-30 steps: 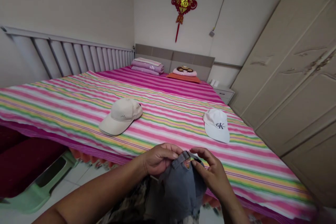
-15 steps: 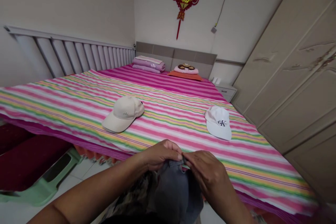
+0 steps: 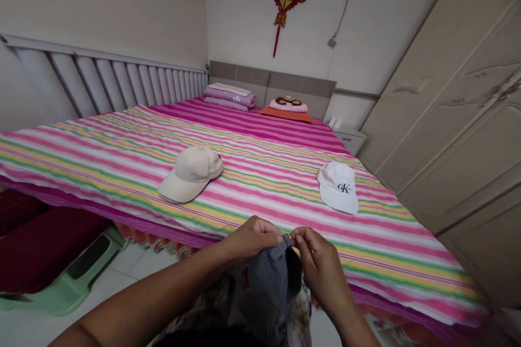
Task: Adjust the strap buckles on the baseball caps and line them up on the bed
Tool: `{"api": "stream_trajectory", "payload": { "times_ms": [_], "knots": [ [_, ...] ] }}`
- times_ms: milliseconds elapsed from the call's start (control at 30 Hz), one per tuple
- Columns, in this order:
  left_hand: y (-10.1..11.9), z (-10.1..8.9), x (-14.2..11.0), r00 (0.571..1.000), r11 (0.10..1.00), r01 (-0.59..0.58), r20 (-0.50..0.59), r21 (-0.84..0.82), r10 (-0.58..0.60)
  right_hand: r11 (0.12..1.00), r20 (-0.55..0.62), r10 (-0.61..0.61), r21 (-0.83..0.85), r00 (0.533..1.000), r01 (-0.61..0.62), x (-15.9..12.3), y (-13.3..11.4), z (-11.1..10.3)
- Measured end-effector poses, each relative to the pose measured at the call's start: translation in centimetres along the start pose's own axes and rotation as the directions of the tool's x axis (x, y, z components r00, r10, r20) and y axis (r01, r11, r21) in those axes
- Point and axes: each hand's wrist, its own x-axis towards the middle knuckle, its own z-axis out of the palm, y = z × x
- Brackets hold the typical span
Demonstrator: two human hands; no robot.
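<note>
A dark grey cap (image 3: 264, 287) hangs low in front of me, before the near edge of the bed. My left hand (image 3: 254, 238) is closed on its back strap, thumb and fingers pinched together. On the other side of the strap, my right hand (image 3: 315, 255) pinches at the strap's end with thumb and forefinger. A beige cap (image 3: 193, 171) lies on the bed to the left, its brim pointing toward the near left. Off to the right lies a white cap (image 3: 337, 184) with dark letters on its front.
The bed's striped sheet (image 3: 260, 184) spreads ahead. Folded purple bedding (image 3: 230, 98) and an orange pillow (image 3: 285, 114) sit by the headboard. At left is a green stool (image 3: 77, 276) with a dark red top. A wardrobe (image 3: 456, 108) stands along the right side.
My right hand has shifted from lying over the grey cap's strap to a fingertip pinch at its end. The cap has turned a little, and a red mark on it now shows.
</note>
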Motion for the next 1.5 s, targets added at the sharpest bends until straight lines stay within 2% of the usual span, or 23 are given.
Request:
{"api": "stream_trajectory", "payload": {
  "times_ms": [67,167,300,367,433,467,533,600,667,733,800,867,933,1000,1100,1167,1200,1267,1333,1367,1400,1467,1500],
  "knots": [
    [-0.1,-0.1,-0.1,1.000,1.000,-0.026,-0.001,0.004,0.026,1.000,-0.012,-0.001,0.004,1.000,0.001,0.0,-0.1,-0.2],
    [0.0,-0.1,0.0,0.998,0.996,-0.059,-0.013,0.069,0.060,0.994,0.015,-0.087,-0.066,0.996,0.088,-0.2,-0.5,-0.4],
    [0.3,0.2,-0.2,0.981,0.912,-0.179,-0.008,0.368,0.196,0.958,0.081,-0.156,-0.232,0.984,0.171,-0.2,-1.2,-0.6],
    [0.5,0.4,-0.3,0.959,0.826,-0.253,0.017,0.503,0.283,0.953,0.064,-0.139,-0.261,0.988,0.151,-0.1,-1.2,-0.7],
    [0.7,0.5,-0.4,0.942,0.773,-0.297,0.037,0.560,0.335,0.991,0.050,-0.033,-0.131,0.998,0.039,0.1,-0.9,-0.7],
    [0.7,0.6,-0.5,0.939,0.769,-0.301,0.035,0.564,0.342,0.998,0.075,0.059,0.002,0.995,-0.060,0.2,-0.6,-0.6],
    [0.7,0.6,-0.5,0.942,0.780,-0.292,0.023,0.553,0.336,0.917,0.204,0.238,0.274,0.950,-0.289,0.4,-0.1,-0.5],
    [0.7,0.5,-0.5,0.948,0.794,-0.272,0.008,0.544,0.319,0.829,0.267,0.309,0.395,0.913,-0.396,0.4,0.1,-0.4],
    [0.5,0.5,-0.4,0.951,0.798,-0.252,-0.011,0.548,0.309,0.875,0.177,0.274,0.362,0.945,-0.322,0.3,0.0,-0.3],
    [0.5,0.5,-0.4,0.948,0.783,-0.253,-0.017,0.568,0.319,0.948,0.076,0.166,0.261,0.983,-0.181,0.3,-0.3,-0.4],
    [0.4,0.5,-0.5,0.943,0.772,-0.271,-0.003,0.576,0.334,0.966,0.075,0.118,0.223,0.990,-0.132,0.4,-0.6,-0.5],
    [0.4,0.4,-0.5,0.943,0.784,-0.281,0.007,0.553,0.333,0.913,0.159,0.201,0.326,0.967,-0.244,0.5,-0.5,-0.4],
    [0.3,0.2,-0.6,0.947,0.810,-0.271,-0.007,0.520,0.321,0.776,0.247,0.324,0.483,0.913,-0.406,0.6,-0.3,-0.3],
    [0.3,0.1,-0.6,0.950,0.825,-0.258,-0.023,0.503,0.312,0.690,0.232,0.391,0.566,0.891,-0.451,0.5,-0.1,-0.2],
    [0.3,0.0,-0.5,0.956,0.847,-0.247,-0.025,0.470,0.293,0.821,0.051,0.349,0.465,0.936,-0.332,0.3,-0.4,-0.1],
    [0.3,0.0,-0.4,0.960,0.868,-0.239,-0.026,0.435,0.277,0.854,0.054,0.309,0.424,0.950,-0.302,0.3,-0.6,0.0],
    [0.3,0.0,-0.4,0.964,0.884,-0.232,-0.028,0.407,0.265,0.817,0.104,0.327,0.468,0.939,-0.336,0.3,-0.7,0.2],
    [0.4,-0.1,-0.3,0.973,0.918,-0.206,-0.027,0.338,0.229,0.649,0.210,0.409,0.617,0.888,-0.445,0.5,-0.6,0.4],
    [0.3,-0.2,-0.3,0.980,0.942,-0.183,-0.021,0.282,0.197,0.522,0.211,0.493,0.704,0.844,-0.481,0.6,-0.4,0.6],
    [0.3,-0.3,-0.2,0.982,0.947,-0.178,-0.022,0.267,0.190,0.536,0.154,0.515,0.710,0.843,-0.457,0.5,-0.4,0.7],
    [0.3,-0.4,-0.2,0.982,0.950,-0.173,-0.023,0.260,0.185,0.599,0.074,0.506,0.686,0.859,-0.412,0.4,-0.4,0.7],
    [0.1,-0.5,-0.1,0.983,0.953,-0.170,-0.027,0.251,0.182,0.775,-0.061,0.388,0.562,0.920,-0.289,0.2,-0.6,0.5],
    [0.1,-0.6,-0.1,0.983,0.955,-0.171,-0.022,0.242,0.181,0.840,-0.083,0.298,0.495,0.951,-0.220,0.1,-0.8,0.5]
  ]
}}
